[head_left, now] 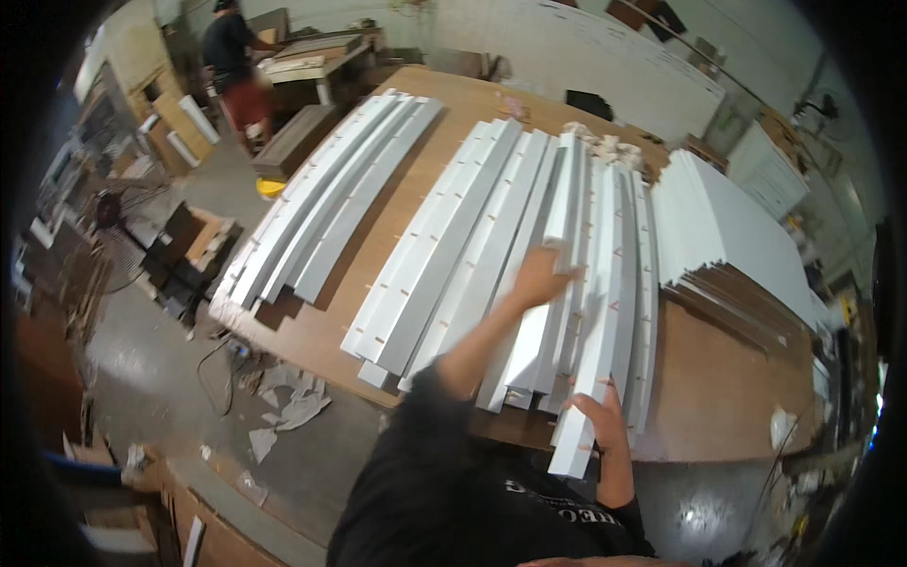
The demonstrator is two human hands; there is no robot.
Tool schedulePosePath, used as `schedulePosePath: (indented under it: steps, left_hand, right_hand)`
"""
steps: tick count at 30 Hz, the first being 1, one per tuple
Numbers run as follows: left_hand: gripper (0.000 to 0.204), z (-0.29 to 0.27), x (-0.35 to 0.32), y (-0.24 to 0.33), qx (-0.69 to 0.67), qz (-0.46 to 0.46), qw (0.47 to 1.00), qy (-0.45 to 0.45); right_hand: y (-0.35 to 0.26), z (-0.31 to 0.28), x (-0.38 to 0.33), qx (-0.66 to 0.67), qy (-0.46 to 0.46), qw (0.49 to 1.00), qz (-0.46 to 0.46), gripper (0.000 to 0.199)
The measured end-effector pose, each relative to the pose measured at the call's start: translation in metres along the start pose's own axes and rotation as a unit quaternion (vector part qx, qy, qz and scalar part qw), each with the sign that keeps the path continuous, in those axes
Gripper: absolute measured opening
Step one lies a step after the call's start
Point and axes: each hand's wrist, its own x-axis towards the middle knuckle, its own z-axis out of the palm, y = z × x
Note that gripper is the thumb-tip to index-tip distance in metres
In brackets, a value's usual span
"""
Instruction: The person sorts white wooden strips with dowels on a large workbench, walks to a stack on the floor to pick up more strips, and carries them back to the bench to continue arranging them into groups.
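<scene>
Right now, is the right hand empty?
No, the right hand grips the near end of a long white board at the table edge.

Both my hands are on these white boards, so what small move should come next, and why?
Probably slide the white board forward: its near end overhangs the table edge in the right hand, while the left hand rests on the stack.

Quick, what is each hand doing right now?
Left hand: laid on a white slat, grip unclear.
Right hand: closed around the white slat end.
</scene>
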Motion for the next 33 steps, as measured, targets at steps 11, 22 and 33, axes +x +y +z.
schedulePosePath:
  steps: [11,22,33]
  left_hand:
    - [0.090,-0.188,-0.167,-0.175,0.079,-0.188,0.979,0.011]
    - [0.074,-0.202,-0.144,-0.160,-0.002,-0.220,0.974,-0.054]
    - [0.089,-0.166,-0.118,-0.167,0.061,-0.176,0.982,-0.040]
  right_hand:
    - [0.026,0.074,0.043,-0.221,0.106,0.956,-0.160,0.094]
    - [0.033,0.055,0.039,-0.377,0.208,0.901,-0.061,0.088]
    - [0.047,0.057,0.045,-0.241,0.234,0.937,-0.098,0.075]
